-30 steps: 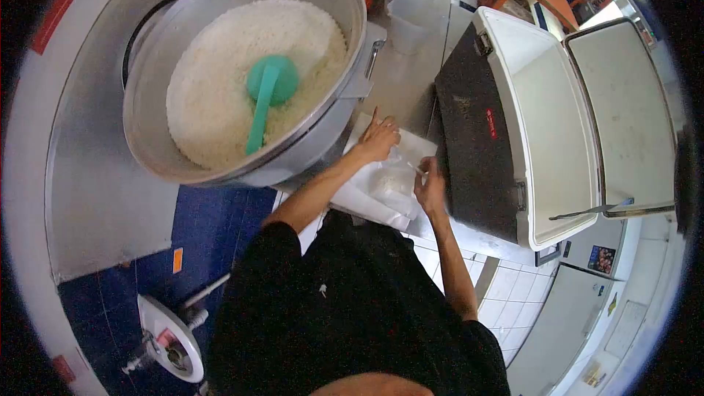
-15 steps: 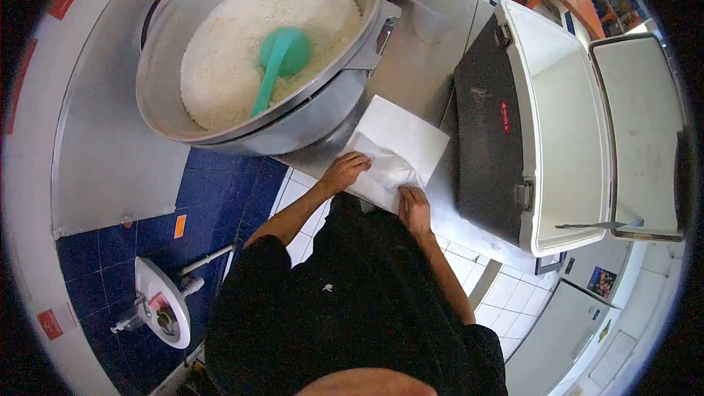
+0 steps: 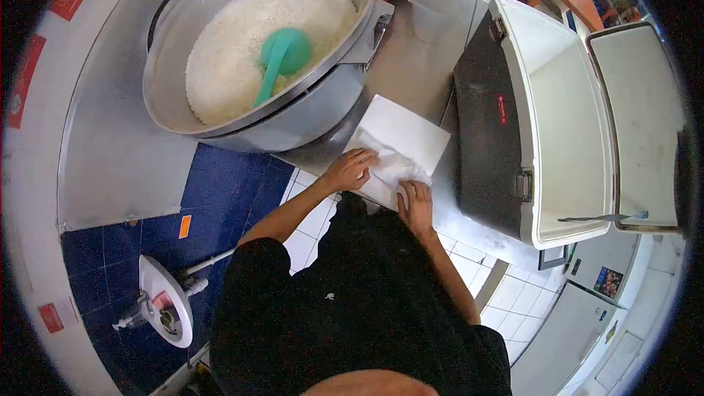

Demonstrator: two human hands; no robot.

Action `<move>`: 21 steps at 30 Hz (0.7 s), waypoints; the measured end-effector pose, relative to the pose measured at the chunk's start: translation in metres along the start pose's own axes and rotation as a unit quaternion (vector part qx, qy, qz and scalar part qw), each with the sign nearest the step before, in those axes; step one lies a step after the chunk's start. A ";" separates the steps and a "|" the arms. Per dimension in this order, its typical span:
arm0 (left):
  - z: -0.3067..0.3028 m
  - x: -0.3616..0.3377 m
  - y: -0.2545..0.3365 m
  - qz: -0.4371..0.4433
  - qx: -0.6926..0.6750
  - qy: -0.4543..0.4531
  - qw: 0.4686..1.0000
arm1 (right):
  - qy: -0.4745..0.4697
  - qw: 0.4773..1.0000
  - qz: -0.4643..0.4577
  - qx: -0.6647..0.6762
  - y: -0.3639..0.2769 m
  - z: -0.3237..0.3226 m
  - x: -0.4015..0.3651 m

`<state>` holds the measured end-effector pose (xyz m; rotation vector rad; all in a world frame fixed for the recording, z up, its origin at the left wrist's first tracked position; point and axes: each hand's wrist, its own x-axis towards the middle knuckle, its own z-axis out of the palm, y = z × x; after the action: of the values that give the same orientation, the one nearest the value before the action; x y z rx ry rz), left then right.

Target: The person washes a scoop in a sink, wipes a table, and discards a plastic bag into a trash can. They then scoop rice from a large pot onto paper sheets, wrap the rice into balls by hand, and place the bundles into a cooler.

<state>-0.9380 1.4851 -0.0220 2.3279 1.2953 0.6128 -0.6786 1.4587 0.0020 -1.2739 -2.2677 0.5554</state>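
A stack of white paper sheets (image 3: 411, 128) lies on the steel counter before me. Its top sheet (image 3: 392, 165) is wrinkled and folded over along the near side. My left hand (image 3: 352, 169) is closed on the left part of that fold, fingers bent over the paper. At the fold's right end, my right hand (image 3: 416, 204) has its curled fingertips on the same sheet. What lies inside the fold, if anything, is hidden.
Left of the paper stands a large metal pot (image 3: 293, 114) of white rice (image 3: 242, 44) with a green scoop (image 3: 284, 53) in it. An open cooler box (image 3: 488, 117) is at the right. Clear plastic containers (image 3: 433, 11) stand behind. A small sink (image 3: 165, 301) hangs lower left.
My left hand has shifted slightly right across the folded sheet, its fingers lying further over it. The right hand's fingers have moved slightly up onto the paper. The view has shifted a little.
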 end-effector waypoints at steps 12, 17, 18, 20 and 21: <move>-0.001 0.022 -0.032 0.144 -0.033 0.065 0.987 | -0.012 0.997 -0.015 -0.073 -0.027 0.009 0.034; 0.015 0.020 -0.055 0.165 -0.058 0.022 0.984 | 0.041 0.995 0.074 -0.059 -0.012 0.006 0.016; 0.018 0.017 -0.055 0.161 -0.070 -0.002 0.984 | 0.025 0.996 0.075 -0.051 -0.010 0.007 0.013; 0.019 0.013 -0.053 0.158 -0.077 0.012 0.984 | 0.013 0.996 0.075 -0.046 -0.010 0.009 0.011; 0.018 0.013 -0.052 0.150 -0.078 0.030 0.985 | 0.014 0.996 0.073 -0.047 -0.013 0.010 0.012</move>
<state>-0.9574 1.5187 -0.0627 2.4051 0.8899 0.8525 -0.6989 1.4619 0.0035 -1.4928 -2.2137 0.4818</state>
